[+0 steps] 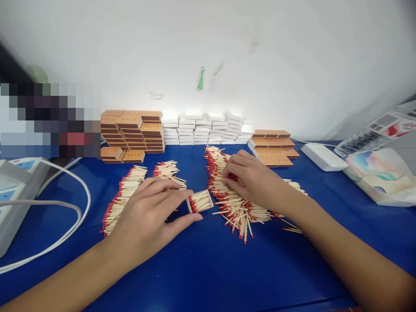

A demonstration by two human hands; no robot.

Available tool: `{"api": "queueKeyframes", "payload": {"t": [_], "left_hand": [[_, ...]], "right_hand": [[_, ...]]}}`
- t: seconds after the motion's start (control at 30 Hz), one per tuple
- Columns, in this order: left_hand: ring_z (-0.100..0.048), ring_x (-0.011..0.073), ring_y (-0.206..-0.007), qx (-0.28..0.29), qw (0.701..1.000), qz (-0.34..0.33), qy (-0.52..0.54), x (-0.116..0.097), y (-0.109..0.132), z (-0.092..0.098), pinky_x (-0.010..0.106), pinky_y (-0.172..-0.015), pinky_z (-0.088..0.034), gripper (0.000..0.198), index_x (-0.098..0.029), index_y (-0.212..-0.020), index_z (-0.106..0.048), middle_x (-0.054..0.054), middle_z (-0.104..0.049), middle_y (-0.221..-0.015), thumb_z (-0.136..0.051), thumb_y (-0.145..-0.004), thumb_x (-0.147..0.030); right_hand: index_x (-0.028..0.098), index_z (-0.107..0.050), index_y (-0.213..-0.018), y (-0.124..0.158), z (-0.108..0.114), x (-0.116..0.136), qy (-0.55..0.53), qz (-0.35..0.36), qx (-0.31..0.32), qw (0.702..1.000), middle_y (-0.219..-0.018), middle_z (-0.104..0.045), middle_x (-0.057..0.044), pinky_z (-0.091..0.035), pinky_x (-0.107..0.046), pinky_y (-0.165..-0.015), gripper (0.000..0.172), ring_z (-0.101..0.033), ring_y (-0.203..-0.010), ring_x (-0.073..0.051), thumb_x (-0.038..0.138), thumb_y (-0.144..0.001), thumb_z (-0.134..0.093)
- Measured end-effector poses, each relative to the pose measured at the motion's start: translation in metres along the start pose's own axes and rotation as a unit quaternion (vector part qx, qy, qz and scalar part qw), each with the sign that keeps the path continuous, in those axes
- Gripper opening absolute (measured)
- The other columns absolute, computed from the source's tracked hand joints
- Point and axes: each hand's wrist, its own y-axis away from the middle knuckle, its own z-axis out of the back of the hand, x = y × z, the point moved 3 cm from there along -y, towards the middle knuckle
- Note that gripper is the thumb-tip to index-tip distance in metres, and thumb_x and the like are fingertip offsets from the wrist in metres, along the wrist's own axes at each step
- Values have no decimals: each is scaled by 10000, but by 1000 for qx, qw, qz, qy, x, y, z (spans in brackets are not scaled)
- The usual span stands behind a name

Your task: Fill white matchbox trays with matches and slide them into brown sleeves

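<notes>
Pinching a small tray point(200, 201) of matches between thumb and fingertips, the left hand point(149, 212) holds it down on the blue tabletop point(201, 268), red heads at its left end. Just right of it, the right hand point(255, 180) lies on the big pile point(234, 208) of matches, fingers curled down into the sticks; whether they grip any cannot be told. Two smaller heaps point(125, 195) lie left of the tray. Along the wall stand brown boxes point(133, 130), white trays point(201, 129) and more boxes point(274, 147). A power strip point(13, 190) with its cable point(74, 208) sits far left.
</notes>
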Motion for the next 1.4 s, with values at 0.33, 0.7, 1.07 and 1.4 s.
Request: {"api": "queueKeyframes", "payload": {"t": [0.33,0.7,1.07,1.4], "left_hand": [[-730,251,-1027,5,1000,-1,-1,1,1,-1,434,-940,-581,350,-188,-1142,-722,78,-788,-1053,-814,-901,-423],[-728,249,-1024,4,1000,-3,3,1,-1,-1,433,-940,-579,349,-175,-1143,-725,82,-785,-1042,-816,-900,-408],[-727,252,-1028,9,1000,-1,4,1,-1,-1,439,-943,-580,344,-184,-1148,-724,79,-789,-1045,-815,-903,-407],[-724,251,-1016,10,1000,-1,7,1,-1,0,436,-932,-580,333,-185,-1148,-722,75,-785,-1025,-817,-902,-389]], "right_hand": [[189,-647,-862,0,-3,-7,7,-12,3,1000,-873,-623,-88,-434,-399,-806,182,-509,-904,-254,184,-1021,-558],[191,-599,-832,-1,-4,-6,5,-10,6,1000,-871,-598,-78,-414,-381,-782,169,-479,-886,-241,164,-995,-561],[190,-625,-873,-2,-8,-5,4,-9,-17,1000,-889,-599,-79,-425,-392,-813,171,-493,-913,-246,170,-1021,-543],[199,-572,-858,-3,-9,-4,-20,-9,6,1000,-890,-608,-74,-418,-382,-789,177,-480,-893,-242,164,-1028,-538]]}}
